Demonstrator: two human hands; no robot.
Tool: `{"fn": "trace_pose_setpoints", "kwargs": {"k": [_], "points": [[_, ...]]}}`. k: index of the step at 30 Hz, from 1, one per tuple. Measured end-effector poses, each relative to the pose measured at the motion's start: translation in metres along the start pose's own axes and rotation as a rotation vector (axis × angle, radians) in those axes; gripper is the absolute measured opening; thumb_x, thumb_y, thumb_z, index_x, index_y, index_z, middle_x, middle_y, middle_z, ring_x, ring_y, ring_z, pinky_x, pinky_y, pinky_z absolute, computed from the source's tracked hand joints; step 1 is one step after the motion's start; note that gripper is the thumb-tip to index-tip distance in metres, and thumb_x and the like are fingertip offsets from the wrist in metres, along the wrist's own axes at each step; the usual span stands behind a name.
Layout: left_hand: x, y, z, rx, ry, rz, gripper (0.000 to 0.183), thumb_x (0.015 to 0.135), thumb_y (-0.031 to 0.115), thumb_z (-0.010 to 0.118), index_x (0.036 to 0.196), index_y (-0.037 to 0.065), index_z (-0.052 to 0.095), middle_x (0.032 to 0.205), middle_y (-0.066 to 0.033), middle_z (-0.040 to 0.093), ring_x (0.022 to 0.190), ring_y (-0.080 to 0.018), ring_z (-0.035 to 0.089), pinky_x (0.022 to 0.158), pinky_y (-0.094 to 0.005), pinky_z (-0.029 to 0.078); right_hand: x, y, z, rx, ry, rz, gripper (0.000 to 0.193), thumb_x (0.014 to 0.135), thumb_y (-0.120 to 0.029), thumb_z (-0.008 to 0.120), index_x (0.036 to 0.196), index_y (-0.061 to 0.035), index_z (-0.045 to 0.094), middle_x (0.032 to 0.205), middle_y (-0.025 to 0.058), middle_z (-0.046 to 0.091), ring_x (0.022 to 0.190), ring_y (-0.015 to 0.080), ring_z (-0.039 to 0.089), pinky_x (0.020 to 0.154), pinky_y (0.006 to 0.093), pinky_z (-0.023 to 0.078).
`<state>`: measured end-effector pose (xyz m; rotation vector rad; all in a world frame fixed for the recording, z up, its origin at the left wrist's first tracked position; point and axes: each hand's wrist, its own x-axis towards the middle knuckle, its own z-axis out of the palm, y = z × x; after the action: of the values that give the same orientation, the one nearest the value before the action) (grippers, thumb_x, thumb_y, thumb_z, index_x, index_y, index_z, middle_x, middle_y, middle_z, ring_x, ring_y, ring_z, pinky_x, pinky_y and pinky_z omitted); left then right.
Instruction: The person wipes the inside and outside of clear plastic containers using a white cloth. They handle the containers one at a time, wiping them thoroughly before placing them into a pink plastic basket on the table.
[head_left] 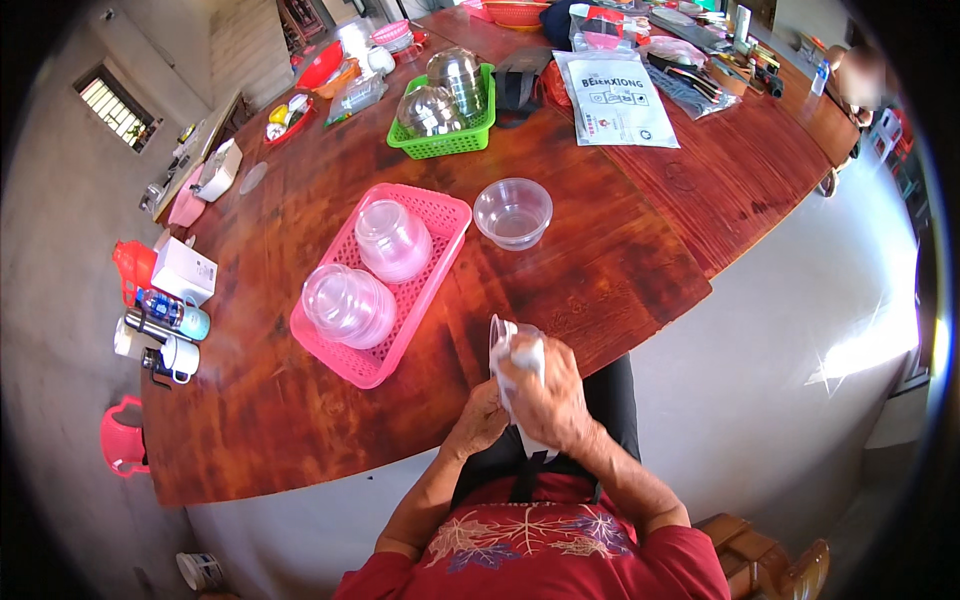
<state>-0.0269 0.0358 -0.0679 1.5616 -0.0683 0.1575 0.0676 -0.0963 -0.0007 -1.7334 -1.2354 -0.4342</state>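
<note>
Close to my body, at the table's near edge, my left hand (481, 416) is closed around a clear plastic bowl (496, 338) tipped on its side. A white cloth (540, 437) is gripped in my right hand (556, 395), pressed against the bowl; the fingers hide much of both. Just beyond, another clear plastic bowl (513, 213) stands upright on the wooden table (590, 260). To its left lies a pink plastic basket (422, 305) with two groups of upside-down clear bowls, a nearer stack (348, 305) and a farther stack (393, 240).
Farther back, a green basket (440, 147) holds shiny metal bowls (432, 110). A white plastic bag (615, 100) lies right of it. Mugs (181, 356), bottles and a white box (184, 271) line the left edge. A wooden chair (760, 560) stands behind me at right.
</note>
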Motion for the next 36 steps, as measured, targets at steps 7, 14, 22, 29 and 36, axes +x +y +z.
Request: {"fn": "trace_pose_setpoints", "kwargs": {"k": [7, 14, 22, 29, 36], "points": [[-0.007, 0.001, -0.006, 0.091, -0.061, -0.090, 0.032, 0.091, 0.016, 0.061, 0.118, 0.001, 0.054, 0.114, -0.0054, 0.059, 0.106, -0.0157, 0.056, 0.091, -0.0318, 0.045, -0.011, -0.006, 0.000, -0.039, -0.104, 0.018, 0.035, 0.071, -0.012, 0.063, 0.106, -0.0105, 0.061, 0.111, 0.0127, 0.058, 0.108, 0.0292, 0.055, 0.095, 0.0472, 0.039], [-0.001, 0.005, 0.007, 0.100, 0.012, 0.023, 0.013, 0.090, 0.005, 0.060, 0.103, 0.001, 0.061, 0.108, -0.0101, 0.060, 0.090, -0.0172, 0.061, 0.078, -0.0300, 0.050, 0.040, 0.058, 0.015, 0.524, -0.288, 0.374, 0.017, 0.082, -0.006, 0.052, 0.098, -0.0027, 0.057, 0.092, 0.0175, 0.062, 0.081, 0.0348, 0.062, 0.073, 0.0399, 0.051], [0.000, 0.015, 0.005, 0.166, 0.006, -0.035, 0.018, 0.090, 0.004, 0.060, 0.108, 0.002, 0.061, 0.116, -0.0110, 0.060, 0.106, -0.0180, 0.057, 0.090, -0.0322, 0.046, 0.035, 0.064, 0.014, 0.544, -0.256, 0.254, 0.025, 0.081, -0.004, 0.050, 0.105, -0.0026, 0.058, 0.099, 0.0174, 0.060, 0.087, 0.0299, 0.062, 0.076, 0.0368, 0.049], [-0.007, 0.000, -0.001, 0.145, -0.029, 0.065, 0.034, 0.088, 0.012, 0.060, 0.120, 0.004, 0.055, 0.118, -0.0082, 0.058, 0.111, -0.0207, 0.056, 0.095, -0.0348, 0.045, -0.024, -0.008, -0.002, -0.064, -0.136, -0.068, 0.041, 0.070, -0.013, 0.063, 0.110, -0.0157, 0.064, 0.123, 0.0125, 0.056, 0.122, 0.0272, 0.050, 0.102, 0.0475, 0.033], [-0.011, -0.015, -0.001, 0.041, 0.055, 0.033, 0.036, 0.094, 0.032, 0.056, 0.113, 0.002, 0.057, 0.105, -0.0096, 0.060, 0.095, -0.0191, 0.058, 0.083, -0.0332, 0.046, 0.008, 0.000, -0.002, 0.028, -0.129, 0.005, 0.032, 0.066, -0.003, 0.066, 0.098, -0.0100, 0.066, 0.114, 0.0139, 0.060, 0.106, 0.0327, 0.056, 0.089, 0.0456, 0.043]]}}
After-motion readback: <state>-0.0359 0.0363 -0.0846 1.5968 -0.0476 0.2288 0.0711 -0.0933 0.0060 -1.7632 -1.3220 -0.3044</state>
